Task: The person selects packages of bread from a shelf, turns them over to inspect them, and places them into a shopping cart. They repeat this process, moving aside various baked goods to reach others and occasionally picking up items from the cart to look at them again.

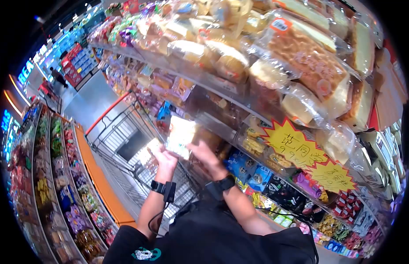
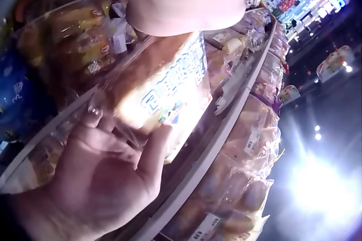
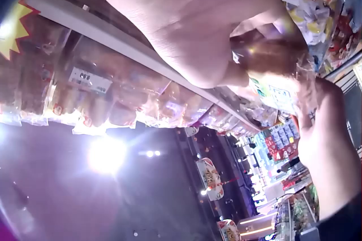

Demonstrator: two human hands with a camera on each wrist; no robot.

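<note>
A clear-wrapped brown bread package (image 1: 181,137) with a pale printed label, washed out by glare in the head view, is held between both hands. The left hand (image 1: 166,162) grips its lower left edge; in the right wrist view the left hand's (image 3: 325,133) fingers lie on the wrapper. At its right side, the right hand (image 1: 206,159) pinches the package; in the left wrist view the right hand's (image 2: 107,179) thumb lies on the printed face of the package (image 2: 164,97). The package (image 3: 277,74) is partly hidden by the right hand in the right wrist view.
A wire shopping cart (image 1: 138,132) stands in front, left of the hands. Shelves of wrapped bread (image 1: 310,66) rise on the right, with yellow star-shaped price signs (image 1: 294,143). A snack shelf with an orange edge (image 1: 96,176) runs along the left. The aisle floor (image 1: 92,99) stretches ahead.
</note>
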